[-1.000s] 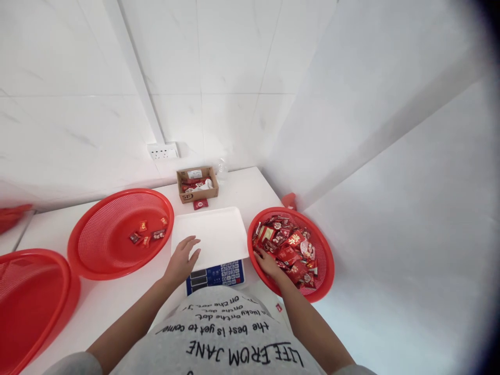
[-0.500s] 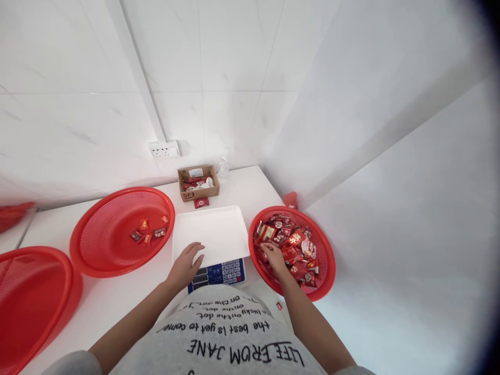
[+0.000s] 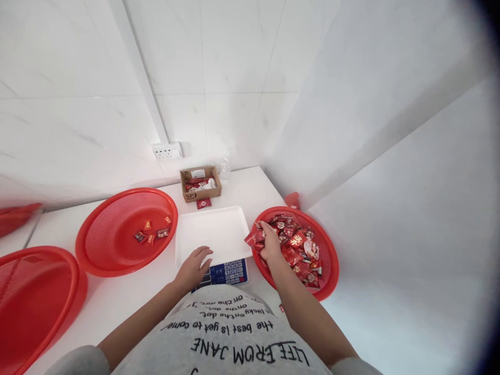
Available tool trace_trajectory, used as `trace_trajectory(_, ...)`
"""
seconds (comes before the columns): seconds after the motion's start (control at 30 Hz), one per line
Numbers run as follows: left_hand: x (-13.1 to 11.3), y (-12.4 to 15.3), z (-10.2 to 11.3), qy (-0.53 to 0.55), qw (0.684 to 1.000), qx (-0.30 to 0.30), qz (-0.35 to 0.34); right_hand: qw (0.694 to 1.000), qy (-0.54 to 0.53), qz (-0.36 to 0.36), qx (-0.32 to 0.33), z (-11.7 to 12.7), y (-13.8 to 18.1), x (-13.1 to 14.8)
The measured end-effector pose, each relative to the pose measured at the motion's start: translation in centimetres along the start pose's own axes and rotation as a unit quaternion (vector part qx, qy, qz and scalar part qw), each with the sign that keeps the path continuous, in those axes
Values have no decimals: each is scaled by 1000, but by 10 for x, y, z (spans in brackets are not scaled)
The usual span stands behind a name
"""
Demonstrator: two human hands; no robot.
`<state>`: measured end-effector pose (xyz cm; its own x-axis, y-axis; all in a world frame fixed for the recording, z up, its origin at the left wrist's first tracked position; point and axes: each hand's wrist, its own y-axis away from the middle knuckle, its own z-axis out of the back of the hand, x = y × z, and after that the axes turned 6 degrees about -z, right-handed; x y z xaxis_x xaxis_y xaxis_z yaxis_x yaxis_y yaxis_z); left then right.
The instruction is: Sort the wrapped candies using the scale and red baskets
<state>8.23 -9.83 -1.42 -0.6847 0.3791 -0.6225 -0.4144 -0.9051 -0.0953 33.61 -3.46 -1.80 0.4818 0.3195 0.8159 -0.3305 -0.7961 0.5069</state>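
Several red candy packets (image 3: 254, 238) are gripped in my right hand (image 3: 271, 245), at the left rim of a red plastic basket (image 3: 331, 260). Many wrapped candies (image 3: 297, 240), mostly red, fill that basket. My left hand (image 3: 195, 267) hangs over the near left corner of a white weighing tray (image 3: 213, 234), its fingers apart and holding nothing. Below the tray shows the blue keypad (image 3: 230, 273) of a scale, partly covered by my left hand. The bare surface of the tray carries no packets.
On the left stand a red basket (image 3: 88, 245) with several small candies (image 3: 150, 235) and another red basket (image 3: 35, 312). At the back sits a cardboard box (image 3: 201, 197) of packets, a red packet (image 3: 203, 203) before it. A socket (image 3: 167, 151) is on the wall.
My right hand has risen from among the candies with several red packets and moved to the basket's left rim. My left hand has shifted slightly right over the tray.
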Motion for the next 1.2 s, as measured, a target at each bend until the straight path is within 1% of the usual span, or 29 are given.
trace_trajectory(0.07,0,2,2,-3,1000,-1,2,996,-57,-54,44,-26,3,-12)
trace_trajectory(0.13,1,5,5,-7,1000,-6,9,990,-80,-72,96,-47,7,-23)
trace_trajectory(0.2,4,9,7,-12,1000,-13,19,985,-78,-80,133,-58,10,-32)
trace_trajectory(0.3,10,18,8,-20,999,-21,35,979,-38,-99,172,-59,15,-40)
trace_trajectory(0.4,15,25,5,-27,998,-20,45,971,8,-117,209,-51,20,-44)
trace_trajectory(0.47,16,26,2,-31,998,-24,45,960,44,-123,246,-46,24,-44)
trace_trajectory(0.53,18,25,-1,-38,998,-39,37,948,108,-98,282,-40,26,-44)
trace_trajectory(0.57,19,23,-2,-44,997,-49,32,943,155,-65,288,-37,26,-43)
trace_trajectory(0.6,20,21,-3,-52,996,-61,27,936,211,-18,280,-34,26,-42)
trace_trajectory(0.63,22,18,-4,-61,995,-73,24,926,271,39,259,-30,25,-41)
trace_trajectory(0.7,28,10,-4,-80,992,-91,29,890,387,144,195,-21,23,-40)
trace_trajectory(0.73,31,6,-5,-87,991,-92,36,867,436,177,167,-16,22,-40)
trace_trajectory(0.8,38,-2,-6,-95,991,-74,52,827,507,200,139,-10,22,-42)
trace_trajectory(0.87,42,-10,-9,-94,993,-38,55,805,539,192,158,-8,25,-47)
trace_trajectory(0.97,41,-19,-15,-85,996,10,28,793,530,179,241,-13,34,-55)
trace_trajectory(1.03,37,-21,-20,-78,997,27,7,790,517,182,275,-16,38,-56)
trace_trajectory(1.1,33,-20,-23,-75,997,29,-4,799,507,195,257,-12,39,-51)
trace_trajectory(1.2,30,-12,-24,-72,997,16,-3,829,489,217,164,7,32,-39)
